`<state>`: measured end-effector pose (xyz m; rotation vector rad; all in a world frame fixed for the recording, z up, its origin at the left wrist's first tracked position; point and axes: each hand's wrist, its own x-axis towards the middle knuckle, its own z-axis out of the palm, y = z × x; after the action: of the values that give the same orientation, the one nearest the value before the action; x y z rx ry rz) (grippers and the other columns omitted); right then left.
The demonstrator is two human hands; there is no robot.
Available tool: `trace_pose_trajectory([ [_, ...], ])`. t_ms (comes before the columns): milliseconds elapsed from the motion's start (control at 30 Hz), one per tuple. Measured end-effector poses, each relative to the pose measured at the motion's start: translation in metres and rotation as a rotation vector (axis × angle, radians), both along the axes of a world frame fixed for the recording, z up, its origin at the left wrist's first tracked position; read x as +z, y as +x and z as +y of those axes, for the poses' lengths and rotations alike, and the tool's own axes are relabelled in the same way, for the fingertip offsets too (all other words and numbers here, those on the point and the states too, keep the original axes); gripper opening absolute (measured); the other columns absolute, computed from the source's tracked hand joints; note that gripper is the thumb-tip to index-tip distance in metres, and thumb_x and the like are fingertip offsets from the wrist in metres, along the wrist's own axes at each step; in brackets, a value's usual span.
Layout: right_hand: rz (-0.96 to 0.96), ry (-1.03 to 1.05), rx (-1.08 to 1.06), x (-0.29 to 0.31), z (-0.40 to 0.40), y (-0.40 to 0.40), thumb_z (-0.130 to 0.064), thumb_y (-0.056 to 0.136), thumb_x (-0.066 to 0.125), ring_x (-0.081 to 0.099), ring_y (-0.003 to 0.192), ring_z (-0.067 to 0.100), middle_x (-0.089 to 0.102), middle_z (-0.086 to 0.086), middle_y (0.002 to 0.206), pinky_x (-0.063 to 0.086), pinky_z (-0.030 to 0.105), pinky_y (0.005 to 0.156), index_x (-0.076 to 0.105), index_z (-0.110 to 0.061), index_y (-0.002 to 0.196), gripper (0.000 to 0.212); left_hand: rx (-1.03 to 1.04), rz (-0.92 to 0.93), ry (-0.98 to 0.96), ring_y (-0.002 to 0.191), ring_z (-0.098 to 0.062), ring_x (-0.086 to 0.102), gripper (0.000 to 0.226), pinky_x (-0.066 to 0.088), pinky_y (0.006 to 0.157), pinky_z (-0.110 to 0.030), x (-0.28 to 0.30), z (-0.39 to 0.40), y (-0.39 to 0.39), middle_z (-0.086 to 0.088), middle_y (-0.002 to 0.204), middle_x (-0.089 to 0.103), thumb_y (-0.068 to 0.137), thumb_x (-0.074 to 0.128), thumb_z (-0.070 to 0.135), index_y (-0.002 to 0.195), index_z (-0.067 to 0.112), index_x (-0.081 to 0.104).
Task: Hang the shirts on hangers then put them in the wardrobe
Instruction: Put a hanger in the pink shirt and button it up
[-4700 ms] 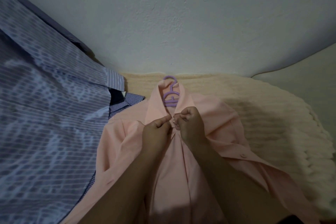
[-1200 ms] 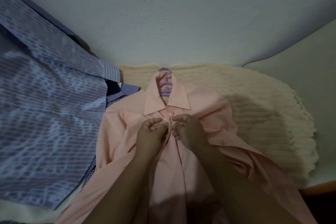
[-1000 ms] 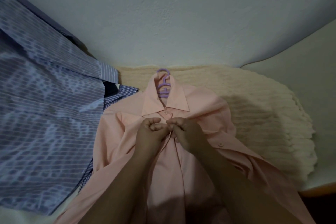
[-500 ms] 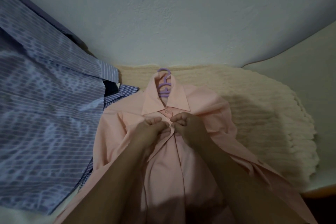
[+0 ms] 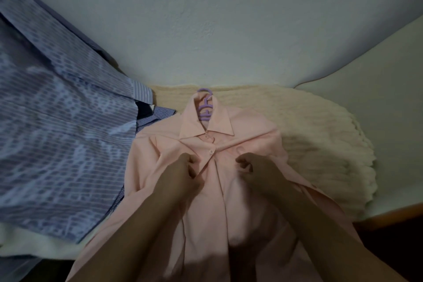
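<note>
Both my hands, left (image 5: 185, 167) and right (image 5: 249, 165), pinch pink shirt (image 5: 219, 201) on purple hanger (image 5: 205, 107); cream blanket (image 5: 309, 135) under, white wall (image 5: 229, 30) behind.

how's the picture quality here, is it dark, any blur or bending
Head view: dim, bluish light; both forearms throw shadow over the lower pink shirt; the striped blue shirt is smeared with a wavy pattern; the wide lens bends the wall edge into a curve; purple hanger stays fairly sharp.

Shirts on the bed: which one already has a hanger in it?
The pink shirt in the middle, under both hands: a purple hanger pokes out of its collar. The blue striped shirt and the small-checked one to its left show no hanger.
</note>
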<state>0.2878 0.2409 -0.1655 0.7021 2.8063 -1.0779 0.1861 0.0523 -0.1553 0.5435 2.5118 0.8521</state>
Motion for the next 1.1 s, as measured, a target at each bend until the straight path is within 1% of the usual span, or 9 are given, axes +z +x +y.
trace_pose_trajectory([
  [100,0.061,0.167,-0.041,-0.004,-0.001,0.019,-0.009,0.078,0.064,0.054,0.107,0.023,0.064,0.005,0.114,0.042,0.034,0.095,0.065,-0.014,0.116,0.039,-0.025,0.126,-0.113,0.088,-0.016,0.059,0.040,0.046,0.079,-0.030,0.001,-0.009,0.004,0.005,0.096,0.062,0.089,0.059,0.026,0.126,0.023,0.045],
  [200,0.164,0.339,-0.169,-0.007,-0.004,0.033,-0.011,0.070,0.061,0.062,0.092,0.036,0.069,0.010,0.098,0.048,0.045,0.080,0.071,-0.012,0.099,0.030,-0.011,0.192,-0.140,0.093,-0.020,0.061,0.037,0.049,0.083,-0.033,0.006,-0.015,0.009,-0.001,0.104,0.065,0.093,0.053,0.025,0.128,0.019,0.046],
  [333,0.019,0.304,-0.204,0.001,-0.008,0.036,-0.015,0.085,0.056,0.056,0.108,0.031,0.062,0.009,0.115,0.042,0.038,0.090,0.062,-0.015,0.115,0.031,0.059,0.154,0.031,0.083,-0.015,0.061,0.036,0.048,0.077,-0.027,0.017,-0.009,0.022,0.003,0.088,0.064,0.091,0.060,0.020,0.125,0.019,0.049],
  [433,-0.009,0.219,-0.226,0.008,-0.012,0.033,-0.014,0.089,0.050,0.058,0.105,0.030,0.064,0.011,0.113,0.045,0.034,0.087,0.059,-0.016,0.116,0.029,0.146,0.046,0.177,0.075,-0.012,0.059,0.039,0.045,0.069,-0.021,0.015,0.007,0.034,0.006,0.076,0.061,0.084,0.069,0.018,0.119,0.015,0.052],
  [533,-0.063,0.210,-0.178,0.009,-0.016,0.031,-0.010,0.086,0.049,0.058,0.103,0.029,0.064,0.010,0.111,0.044,0.030,0.083,0.057,-0.017,0.117,0.034,0.274,-0.075,0.297,0.067,-0.008,0.055,0.038,0.039,0.057,-0.006,0.002,0.017,0.048,0.001,0.075,0.060,0.081,0.069,0.009,0.116,0.011,0.055],
  [633,-0.134,0.202,-0.131,0.011,-0.021,0.031,-0.004,0.086,0.044,0.057,0.103,0.027,0.062,0.008,0.113,0.043,0.029,0.084,0.055,-0.016,0.117,0.035,0.315,-0.116,0.349,0.068,-0.007,0.054,0.038,0.037,0.057,-0.002,-0.012,0.018,0.058,0.000,0.078,0.059,0.081,0.066,0.001,0.117,0.009,0.055],
  [867,-0.151,-0.027,-0.140,0.017,-0.042,0.021,-0.007,0.084,0.060,0.052,0.091,0.017,0.061,0.004,0.108,0.039,0.024,0.077,0.052,-0.019,0.101,0.022,0.335,-0.134,0.441,0.065,-0.012,0.056,0.032,0.042,0.056,-0.006,-0.016,0.013,0.055,-0.006,0.074,0.059,0.086,0.062,0.001,0.112,0.016,0.053],
  [967,-0.201,-0.114,-0.131,0.017,-0.050,0.018,-0.014,0.081,0.072,0.050,0.096,0.016,0.055,-0.002,0.098,0.040,0.026,0.089,0.057,-0.017,0.105,0.028,0.365,-0.193,0.464,0.068,-0.019,0.059,0.033,0.050,0.067,-0.025,-0.021,0.012,0.050,-0.010,0.077,0.063,0.086,0.062,0.001,0.116,0.013,0.055],
  [1100,0.025,-0.120,-0.176,0.015,-0.049,0.009,-0.015,0.085,0.067,0.054,0.085,0.014,0.059,-0.003,0.088,0.039,0.021,0.075,0.061,-0.010,0.105,0.022,0.370,-0.214,0.497,0.068,-0.019,0.059,0.032,0.051,0.068,-0.028,-0.026,0.012,0.047,-0.007,0.074,0.062,0.086,0.060,0.000,0.113,0.016,0.054],
])
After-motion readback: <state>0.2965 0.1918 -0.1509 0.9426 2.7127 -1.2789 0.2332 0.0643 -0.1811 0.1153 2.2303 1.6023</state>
